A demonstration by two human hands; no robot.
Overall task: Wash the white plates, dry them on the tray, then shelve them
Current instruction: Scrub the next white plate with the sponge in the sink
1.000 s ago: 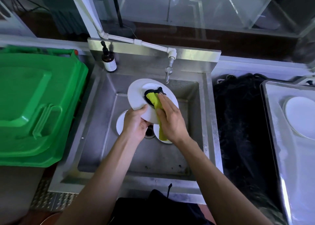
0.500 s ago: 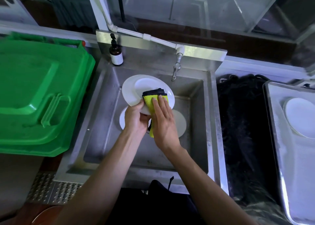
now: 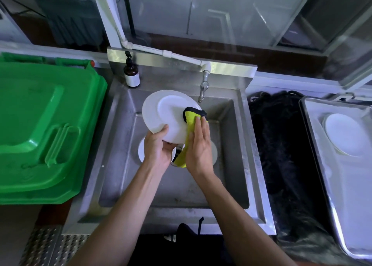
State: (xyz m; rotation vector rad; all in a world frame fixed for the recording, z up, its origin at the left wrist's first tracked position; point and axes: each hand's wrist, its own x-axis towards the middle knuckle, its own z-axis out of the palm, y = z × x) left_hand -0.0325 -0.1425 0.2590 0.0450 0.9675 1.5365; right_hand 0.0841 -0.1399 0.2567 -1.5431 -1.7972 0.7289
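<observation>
A person stands at a steel sink mid-wash; the left hand grips the near rim of a tilted white plate, thumb over the edge, while the right hand presses a yellow cloth flat-fingered against the plate's right side, the cloth draped down beneath the palm; the scrubbing step appears to be in hand, with drying and shelving yet to come. Below the hands, two more plates lie partly hidden on the sink floor; I judge them still to be washed. The tap hangs just beyond the held plate, no stream visible; the next move likely calls for a rinse there, then a reach well to the right of the right hand, where a metal tray already carries one washed plate. A brown pump bottle stands beyond the left hand on the sink's back ledge; a green bin lid fills the space left of the left hand; a black heap lies between sink and tray; glass panes rise behind.
</observation>
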